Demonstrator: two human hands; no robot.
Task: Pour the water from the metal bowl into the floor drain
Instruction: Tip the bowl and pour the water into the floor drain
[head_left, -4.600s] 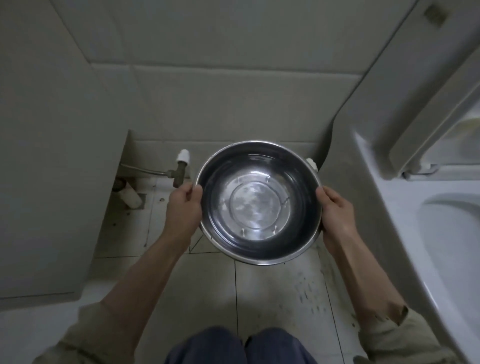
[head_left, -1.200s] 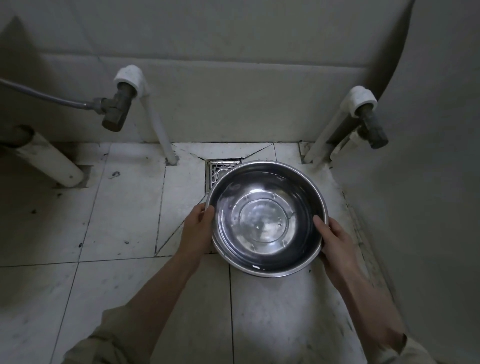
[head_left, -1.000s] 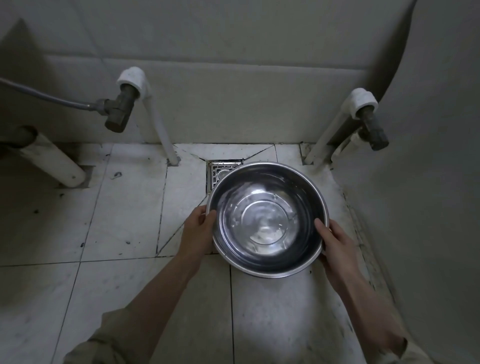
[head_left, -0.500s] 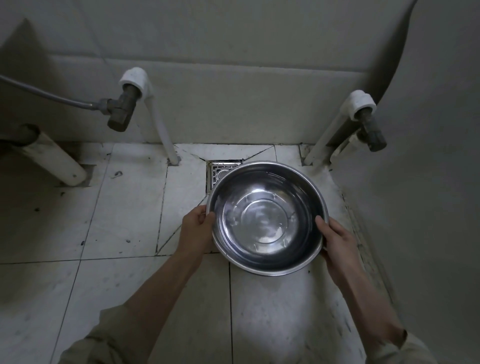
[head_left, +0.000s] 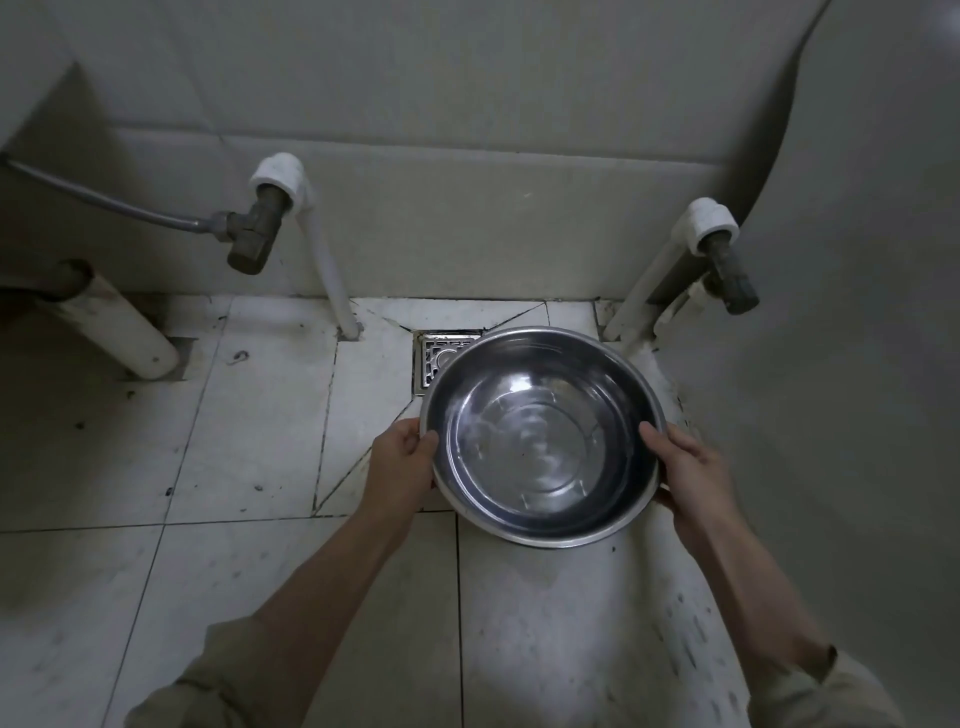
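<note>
A round metal bowl (head_left: 540, 436) with rippling water in it hangs low over the tiled floor. My left hand (head_left: 402, 462) grips its left rim and my right hand (head_left: 688, 475) grips its right rim. The bowl is tipped slightly away from me, its far edge lower. A square metal floor drain (head_left: 441, 358) is set in the floor by the back wall; the bowl's far edge hides most of it, and only its left part shows.
A white pipe with a brass valve (head_left: 260, 228) and grey hose rises left of the drain. Another white pipe and valve (head_left: 719, 249) stands to the right. A thick white pipe (head_left: 119, 327) lies at far left. A pale curved wall (head_left: 831, 364) closes the right side.
Over the last second the bowl's far edge has dipped a little toward the drain and the water has begun to ripple. Earlier I lowered the bowl from chest height to the floor.
</note>
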